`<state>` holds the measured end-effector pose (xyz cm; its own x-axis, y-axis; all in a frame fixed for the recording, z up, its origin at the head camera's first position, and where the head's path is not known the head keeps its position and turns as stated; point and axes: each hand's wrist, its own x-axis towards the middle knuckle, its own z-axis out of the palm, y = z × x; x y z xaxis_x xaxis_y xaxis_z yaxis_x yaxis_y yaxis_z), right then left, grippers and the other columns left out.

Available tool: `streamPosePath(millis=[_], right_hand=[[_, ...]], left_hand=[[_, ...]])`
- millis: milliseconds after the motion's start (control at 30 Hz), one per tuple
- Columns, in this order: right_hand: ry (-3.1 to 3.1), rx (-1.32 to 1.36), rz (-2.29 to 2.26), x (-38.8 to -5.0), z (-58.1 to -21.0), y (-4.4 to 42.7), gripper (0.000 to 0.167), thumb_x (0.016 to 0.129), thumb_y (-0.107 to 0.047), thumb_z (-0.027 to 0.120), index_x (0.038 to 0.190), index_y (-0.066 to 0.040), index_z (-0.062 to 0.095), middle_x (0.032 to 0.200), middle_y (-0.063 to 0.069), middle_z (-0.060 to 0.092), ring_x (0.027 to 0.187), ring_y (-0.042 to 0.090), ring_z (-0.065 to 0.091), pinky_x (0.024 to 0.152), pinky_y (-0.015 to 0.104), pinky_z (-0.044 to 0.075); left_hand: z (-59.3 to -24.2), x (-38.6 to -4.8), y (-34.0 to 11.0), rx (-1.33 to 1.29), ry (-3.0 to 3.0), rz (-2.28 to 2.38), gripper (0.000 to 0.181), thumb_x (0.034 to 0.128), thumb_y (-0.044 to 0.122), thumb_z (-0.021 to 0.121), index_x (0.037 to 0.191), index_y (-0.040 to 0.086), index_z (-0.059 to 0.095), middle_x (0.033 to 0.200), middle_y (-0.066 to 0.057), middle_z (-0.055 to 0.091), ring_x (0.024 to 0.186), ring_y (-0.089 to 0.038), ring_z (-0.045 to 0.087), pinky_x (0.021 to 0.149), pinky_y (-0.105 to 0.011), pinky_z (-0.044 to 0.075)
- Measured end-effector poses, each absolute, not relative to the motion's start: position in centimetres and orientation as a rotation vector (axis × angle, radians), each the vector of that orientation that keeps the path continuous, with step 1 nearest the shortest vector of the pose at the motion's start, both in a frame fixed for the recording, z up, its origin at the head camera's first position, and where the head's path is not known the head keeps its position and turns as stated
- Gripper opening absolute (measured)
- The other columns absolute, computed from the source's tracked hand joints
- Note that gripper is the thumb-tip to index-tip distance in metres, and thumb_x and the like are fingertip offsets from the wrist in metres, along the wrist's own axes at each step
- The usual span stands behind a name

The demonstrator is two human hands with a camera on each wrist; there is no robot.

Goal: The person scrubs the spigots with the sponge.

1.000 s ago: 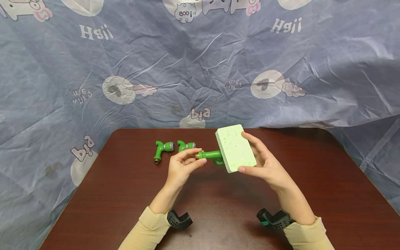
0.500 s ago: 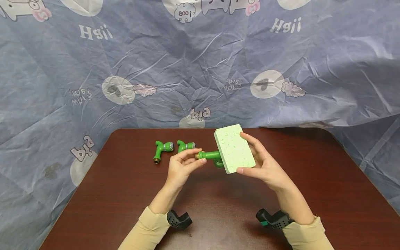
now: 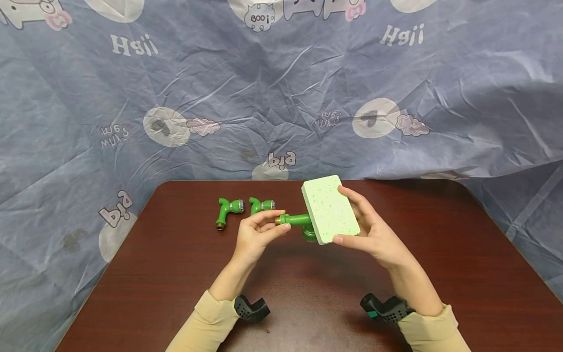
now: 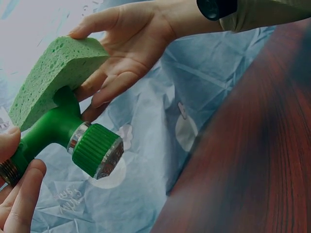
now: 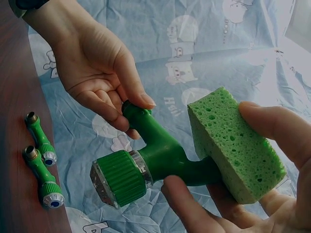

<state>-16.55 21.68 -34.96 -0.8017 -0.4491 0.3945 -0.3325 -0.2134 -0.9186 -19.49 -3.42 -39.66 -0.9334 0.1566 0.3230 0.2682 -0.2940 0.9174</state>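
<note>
My left hand (image 3: 255, 234) pinches a green faucet (image 3: 295, 220) by its brass-threaded end between thumb and fingers, above the table. A light green sponge (image 3: 331, 210) is gripped by its edges in my right hand (image 3: 374, 230), thumb on one edge and fingers on the other. In the right wrist view the sponge (image 5: 233, 145) touches the faucet's spout (image 5: 201, 172). The ribbed green knob (image 4: 97, 150) with its silvery cap shows fully in the left wrist view. From the head view, the sponge hides the spout side of the faucet.
Two more green faucets lie on the dark wooden table (image 3: 176, 283) behind my left hand: one faucet (image 3: 229, 210) at the left, another faucet (image 3: 261, 204) partly hidden by the hand. A patterned blue-grey cloth (image 3: 281, 88) hangs behind the table.
The faucet has turned slightly in my left hand, so its knob hangs a little lower below the sponge. The sponge shifted very slightly left at first, then stays about level.
</note>
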Motion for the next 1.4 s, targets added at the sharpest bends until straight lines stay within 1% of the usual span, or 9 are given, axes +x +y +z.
streamPosePath(millis=[233, 500, 567, 633, 733, 900, 1000, 1200, 1400], right_hand=[[1.931, -0.934, -2.196, -16.54, -34.99, 21.62, 0.086, 0.077, 0.018, 0.063, 0.147, -0.008, 0.019, 0.131, 0.013, 0.041, 0.102, 0.018, 0.057, 0.077, 0.03, 0.055], [1.974, -0.885, -2.207, -16.58, -35.19, 21.49, 0.09, 0.076, 0.018, 0.064, 0.148, -0.014, 0.021, 0.128, 0.013, 0.043, 0.103, 0.017, 0.056, 0.078, 0.029, 0.055], [1.988, -0.871, -2.211, -16.58, -35.22, 21.47, 0.09, 0.076, 0.019, 0.063, 0.148, -0.014, 0.021, 0.128, 0.012, 0.044, 0.103, 0.017, 0.057, 0.078, 0.029, 0.055], [2.006, -0.857, -2.222, -16.58, -35.19, 21.41, 0.088, 0.076, 0.019, 0.063, 0.147, -0.012, 0.021, 0.128, 0.012, 0.045, 0.102, 0.017, 0.058, 0.078, 0.029, 0.055], [2.032, -0.833, -2.241, -16.6, -35.21, 21.3, 0.086, 0.076, 0.019, 0.062, 0.146, -0.01, 0.022, 0.127, 0.011, 0.046, 0.1, 0.017, 0.059, 0.078, 0.028, 0.055], [2.051, -0.778, -2.267, -16.59, -35.26, 21.15, 0.085, 0.076, 0.021, 0.062, 0.145, -0.012, 0.025, 0.125, 0.01, 0.047, 0.098, 0.017, 0.061, 0.078, 0.028, 0.055], [2.052, -0.765, -2.273, -16.59, -35.28, 21.15, 0.085, 0.075, 0.021, 0.062, 0.145, -0.013, 0.026, 0.124, 0.01, 0.047, 0.098, 0.017, 0.061, 0.078, 0.028, 0.055], [2.047, -0.776, -2.26, -16.62, -35.32, 21.2, 0.084, 0.075, 0.02, 0.062, 0.144, -0.013, 0.027, 0.121, 0.009, 0.05, 0.096, 0.017, 0.062, 0.077, 0.028, 0.055], [2.08, -0.784, -2.178, -16.6, -35.06, 21.75, 0.083, 0.077, 0.017, 0.063, 0.144, -0.011, 0.024, 0.123, 0.01, 0.052, 0.097, 0.018, 0.062, 0.077, 0.03, 0.055]], left_hand=[[-39.82, -19.51, -3.36, -0.571, -1.821, -2.429, 0.034, 0.0757, -0.012, 0.07, 0.108, -0.017, 0.06, 0.084, -0.001, 0.069, 0.072, -0.015, 0.067, 0.07, -0.033, 0.057], [-39.74, -19.53, -3.5, -0.659, -1.765, -2.471, 0.035, 0.08, -0.009, 0.068, 0.111, -0.02, 0.056, 0.087, -0.004, 0.069, 0.074, -0.018, 0.069, 0.071, -0.039, 0.057], [-39.73, -19.53, -3.55, -0.667, -1.761, -2.477, 0.036, 0.0801, -0.008, 0.068, 0.111, -0.019, 0.056, 0.088, -0.004, 0.068, 0.074, -0.019, 0.069, 0.071, -0.04, 0.057], [-39.71, -19.54, -3.56, -0.661, -1.765, -2.481, 0.036, 0.0794, -0.007, 0.069, 0.111, -0.019, 0.057, 0.09, -0.005, 0.069, 0.075, -0.018, 0.069, 0.071, -0.039, 0.057], [-39.67, -19.51, -3.53, -0.631, -1.804, -2.466, 0.038, 0.0771, -0.007, 0.071, 0.112, -0.016, 0.059, 0.095, -0.01, 0.069, 0.078, -0.017, 0.068, 0.071, -0.035, 0.057], [-39.68, -19.48, -3.57, -0.638, -1.872, -2.4, 0.043, 0.0726, -0.011, 0.073, 0.114, -0.011, 0.062, 0.103, -0.02, 0.067, 0.081, -0.016, 0.068, 0.07, -0.028, 0.056], [-39.63, -19.44, -3.6, -0.656, -1.872, -2.383, 0.042, 0.0718, -0.012, 0.073, 0.113, -0.011, 0.062, 0.101, -0.018, 0.067, 0.081, -0.015, 0.068, 0.069, -0.027, 0.056], [-39.53, -19.45, -3.66, -0.658, -1.857, -2.361, 0.039, 0.0715, -0.012, 0.073, 0.109, -0.013, 0.062, 0.096, -0.008, 0.069, 0.077, -0.013, 0.068, 0.067, -0.024, 0.056], [-39.65, -19.58, -3.66, -0.623, -1.866, -2.338, 0.038, 0.0721, -0.012, 0.073, 0.109, -0.012, 0.063, 0.095, -0.009, 0.07, 0.077, -0.013, 0.067, 0.067, -0.023, 0.055]])
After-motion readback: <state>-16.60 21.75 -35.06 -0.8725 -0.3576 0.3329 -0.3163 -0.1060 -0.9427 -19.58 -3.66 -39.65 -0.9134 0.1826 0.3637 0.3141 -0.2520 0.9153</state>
